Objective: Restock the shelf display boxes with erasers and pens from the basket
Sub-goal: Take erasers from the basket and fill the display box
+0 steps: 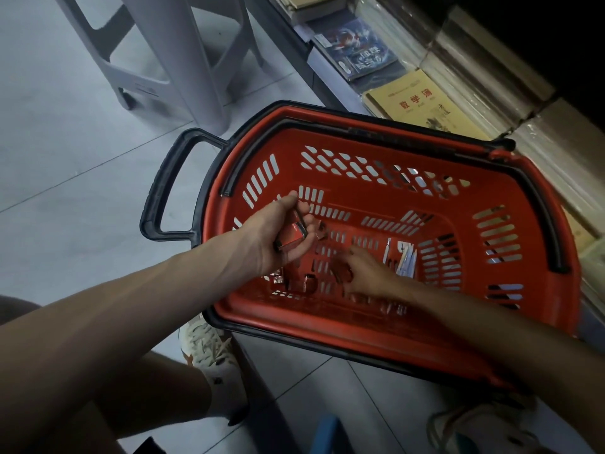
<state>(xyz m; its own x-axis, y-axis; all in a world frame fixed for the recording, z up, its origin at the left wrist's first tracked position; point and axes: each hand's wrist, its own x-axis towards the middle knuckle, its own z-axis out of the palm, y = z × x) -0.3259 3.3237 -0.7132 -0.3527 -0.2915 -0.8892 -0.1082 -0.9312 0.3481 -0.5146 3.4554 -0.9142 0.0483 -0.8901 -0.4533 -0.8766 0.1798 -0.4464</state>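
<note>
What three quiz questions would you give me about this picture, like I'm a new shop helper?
1. True or false: the red slotted plastic basket stands on a table.
2. What does the left hand grip? A: a yellow book. B: a small red-wrapped eraser. C: nothing.
3. Which of the two hands is nearer the white pen packets?

Key: 1 false, it stands on the grey tiled floor. 2 B. 3 the right hand.
</note>
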